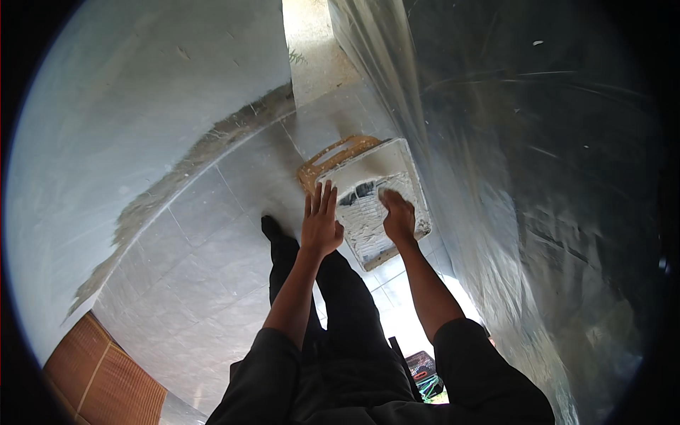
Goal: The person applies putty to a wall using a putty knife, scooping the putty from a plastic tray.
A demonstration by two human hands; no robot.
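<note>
Below my hands a white, paint-smeared tray [373, 242] with a ribbed slope rests on a tan plastic stool [329, 159]. A dark patch [360, 191] shows at the head of the ribbed part; I cannot tell what it is. My left hand [322, 227] is held by the tray's left edge, its fingers stretched out and nothing in it. Over the tray's right half, my right hand [399, 216] has its fingers curled in; what they hold, if anything, is hidden.
A pale wall [163, 92] with a rough strip along its foot curves along the left. Translucent plastic sheeting [482, 234] hangs at the right. Grey tiles cover the floor [205, 262]. A brown woven mat [106, 375] lies lower left, and a dark crate [423, 365] stands behind my right arm.
</note>
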